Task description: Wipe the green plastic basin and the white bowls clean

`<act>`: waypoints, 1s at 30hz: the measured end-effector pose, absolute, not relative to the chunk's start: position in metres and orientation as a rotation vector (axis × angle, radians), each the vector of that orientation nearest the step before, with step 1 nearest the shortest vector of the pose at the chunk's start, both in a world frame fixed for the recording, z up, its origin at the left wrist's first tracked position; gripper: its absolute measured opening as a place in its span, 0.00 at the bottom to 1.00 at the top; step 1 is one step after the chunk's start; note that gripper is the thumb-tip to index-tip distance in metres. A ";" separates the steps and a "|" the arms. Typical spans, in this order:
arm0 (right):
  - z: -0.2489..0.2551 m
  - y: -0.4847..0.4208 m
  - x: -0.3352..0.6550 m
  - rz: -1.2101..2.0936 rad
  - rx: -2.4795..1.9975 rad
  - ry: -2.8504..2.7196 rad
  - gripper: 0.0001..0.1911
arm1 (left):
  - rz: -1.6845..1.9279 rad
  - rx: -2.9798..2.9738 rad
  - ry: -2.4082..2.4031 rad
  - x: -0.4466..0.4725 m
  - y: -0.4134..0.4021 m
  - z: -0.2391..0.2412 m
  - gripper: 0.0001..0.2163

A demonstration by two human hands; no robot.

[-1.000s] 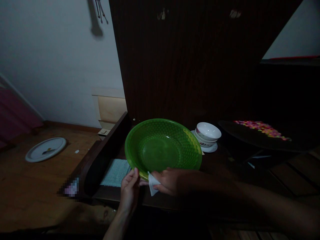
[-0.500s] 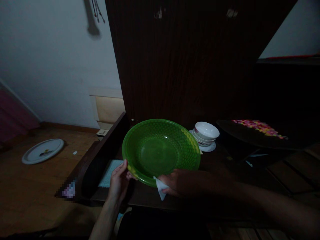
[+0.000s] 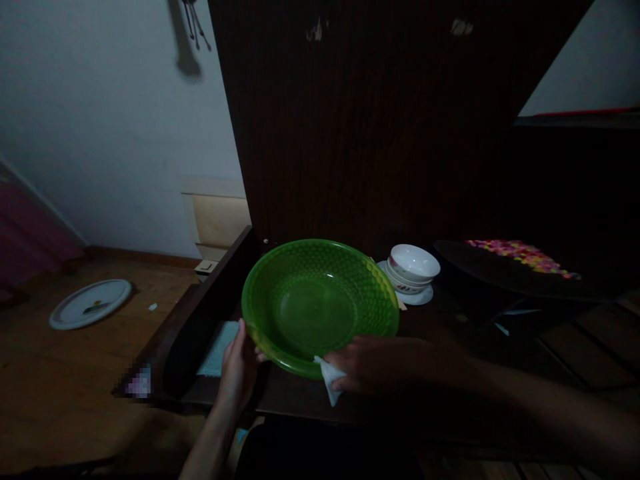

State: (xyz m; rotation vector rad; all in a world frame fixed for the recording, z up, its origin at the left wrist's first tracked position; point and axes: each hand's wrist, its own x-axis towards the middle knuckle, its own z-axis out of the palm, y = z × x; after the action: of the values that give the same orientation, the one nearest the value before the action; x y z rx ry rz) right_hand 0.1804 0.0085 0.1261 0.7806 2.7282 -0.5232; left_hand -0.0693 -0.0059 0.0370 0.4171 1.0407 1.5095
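Observation:
A big green basin (image 3: 315, 307) with a scaly pattern and yellow patches tilts toward me over the dark table (image 3: 295, 400). My left hand (image 3: 240, 360) grips its near left rim, thumb on top and fingers underneath. At the near rim, right of the middle, my right hand (image 3: 355, 367) pinches a white cloth or tissue (image 3: 331, 380) against the edge. One corner of the white piece hangs down outside the basin. The right fingertips are partly hidden by the hand itself.
White bowls (image 3: 414, 262) are stacked on a plate (image 3: 423, 295) right of the basin. A light blue cloth (image 3: 219, 350) lies at left, beside a raised table edge (image 3: 215, 307). A dark panel (image 3: 380, 133) stands behind. On the floor lies a white round lid-like thing (image 3: 75, 313).
My right hand and the white cloth have slid slightly right along the near rim. The basin has shifted a little left, with my left hand still on it.

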 end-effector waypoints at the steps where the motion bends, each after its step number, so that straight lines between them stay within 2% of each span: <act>1: 0.126 0.009 0.179 -0.517 0.740 2.723 0.18 | 1.501 0.437 1.033 -0.065 -0.012 0.032 0.20; 7: 0.123 0.010 0.161 -0.525 0.729 2.724 0.20 | 1.369 0.593 1.045 -0.027 -0.051 0.015 0.23; 11: 0.115 0.010 0.148 -0.584 0.731 2.711 0.23 | 1.489 0.559 1.011 -0.006 -0.064 0.016 0.21; 20: 0.107 0.005 0.139 -0.315 0.775 2.771 0.20 | 1.498 0.504 0.934 -0.017 -0.052 0.011 0.21; 30: 0.087 0.006 0.159 -0.308 0.743 2.888 0.16 | 1.511 0.508 0.983 -0.039 -0.041 0.032 0.23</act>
State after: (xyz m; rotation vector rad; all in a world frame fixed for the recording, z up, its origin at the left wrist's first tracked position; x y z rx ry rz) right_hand 0.1593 0.0061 0.0872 0.7427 2.8881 -0.3081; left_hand -0.0390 -0.0405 0.0317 0.5085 0.9833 1.5107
